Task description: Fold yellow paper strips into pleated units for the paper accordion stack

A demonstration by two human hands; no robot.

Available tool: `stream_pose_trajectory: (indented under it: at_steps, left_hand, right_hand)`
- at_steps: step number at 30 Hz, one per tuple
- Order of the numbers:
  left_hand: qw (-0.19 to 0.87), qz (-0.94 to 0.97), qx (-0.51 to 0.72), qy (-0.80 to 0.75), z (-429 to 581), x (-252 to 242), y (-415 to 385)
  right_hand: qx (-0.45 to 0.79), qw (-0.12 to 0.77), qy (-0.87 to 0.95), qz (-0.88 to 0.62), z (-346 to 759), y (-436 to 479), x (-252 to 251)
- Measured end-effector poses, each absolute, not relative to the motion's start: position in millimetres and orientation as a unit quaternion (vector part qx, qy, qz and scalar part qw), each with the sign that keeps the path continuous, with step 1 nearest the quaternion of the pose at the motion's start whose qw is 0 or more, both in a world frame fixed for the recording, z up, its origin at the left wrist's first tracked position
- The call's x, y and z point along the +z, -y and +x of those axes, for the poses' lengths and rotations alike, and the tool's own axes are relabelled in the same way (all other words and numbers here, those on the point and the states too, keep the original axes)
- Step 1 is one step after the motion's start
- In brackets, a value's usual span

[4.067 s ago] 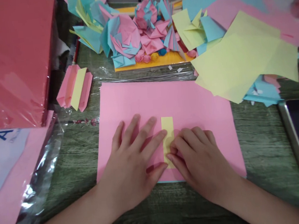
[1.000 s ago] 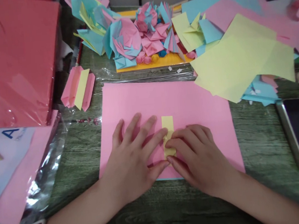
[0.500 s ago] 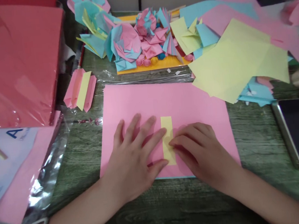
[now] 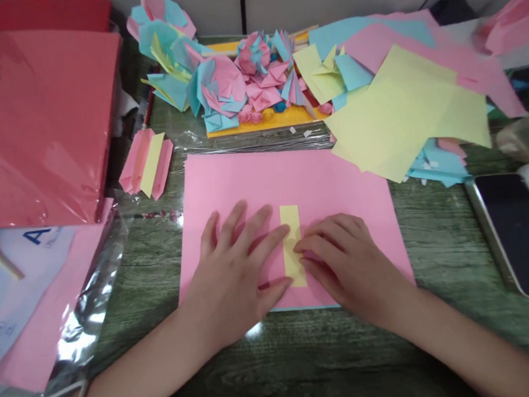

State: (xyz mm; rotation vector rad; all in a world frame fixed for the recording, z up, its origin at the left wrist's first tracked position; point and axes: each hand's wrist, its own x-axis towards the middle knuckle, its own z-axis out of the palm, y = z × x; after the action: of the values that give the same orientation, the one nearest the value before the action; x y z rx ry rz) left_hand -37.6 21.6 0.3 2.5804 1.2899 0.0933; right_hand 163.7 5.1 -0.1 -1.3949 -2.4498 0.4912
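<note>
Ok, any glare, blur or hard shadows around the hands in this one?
Head view: the left hand, right hand and yellow strip are sharp, casting soft shadows on the pink sheet. Head view: glare on the plastic wrap at left and one bright spot on the table. Head view: the pink paper at top right is blurred.

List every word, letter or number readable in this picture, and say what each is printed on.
"A": a large blue letter on the white label under clear plastic wrap at the left, just below the red paper pack.
Small print right under the "A": too blurred to read.
Faint grey marks lower on the same label: unreadable.
Phone: the screen is dark and shows no text.
</note>
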Motion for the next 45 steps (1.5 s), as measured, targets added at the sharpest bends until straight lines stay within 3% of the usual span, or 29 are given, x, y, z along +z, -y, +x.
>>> stream_pose_trajectory:
  at_steps: [9, 19, 32, 45]
  left_hand:
    - [0.099, 0.899, 0.050, -0.423, -40, -1, -19]
    - [0.114, 0.926, 0.034, -0.360, -36, -1, -14]
    - [0.119, 0.913, 0.032, -0.388, -36, 0, -15]
    - [0.111, 0.923, 0.048, -0.366, -37, -4, -18]
  right_hand:
    - [0.075, 0.135, 0.803, -0.576, 166, -16, -8]
    - [0.100, 0.131, 0.810, -0.562, 166, -16, -4]
    - [0.093, 0.121, 0.812, -0.563, 166, -16, -5]
    - [0.091, 0.158, 0.806, -0.562, 164, -14, -9]
